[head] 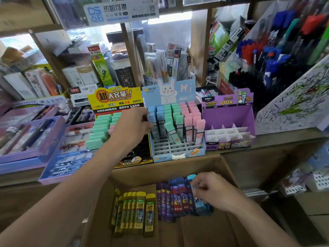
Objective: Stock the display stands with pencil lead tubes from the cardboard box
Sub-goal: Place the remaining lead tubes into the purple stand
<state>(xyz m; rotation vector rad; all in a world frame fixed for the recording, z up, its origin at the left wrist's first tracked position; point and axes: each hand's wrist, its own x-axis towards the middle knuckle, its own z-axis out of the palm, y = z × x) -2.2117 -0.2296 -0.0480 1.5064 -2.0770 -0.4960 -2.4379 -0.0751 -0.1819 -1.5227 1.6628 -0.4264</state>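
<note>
1. The worktop [277,138] runs beyond both hands and carries the display stands.
2. The cardboard box [210,234] sits open under the right hand, nearer the person than the left hand.
3. The blue stand [178,150] is at the left hand's fingertips. The yellow stand [115,98] lies under and left of that wrist. The purple stand [229,122] is beyond the right hand, and no tubes show among its white dividers.
4. The left hand [131,125] reaches forward and pinches a blue-capped tube [152,118] at the blue stand's front-left corner. The right hand [211,191] is down in the box, fingers curled around a light-blue tube [199,204].
5. The remaining stock lies flat in the box. The purple tubes [170,200] are just left of the right hand. The yellow tubes [137,213] are further left, below the left forearm.
6. One green tube [170,132] leans crooked in the blue stand, right of the left hand.
7. These tubes look light, stiff and smooth-sided, so they would likely slip under a loose grip, and the leads inside would probably snap if one dropped. Pinching one at mid-body between thumb and fingers, cap upward, should leave the foot free to enter a slot.
</note>
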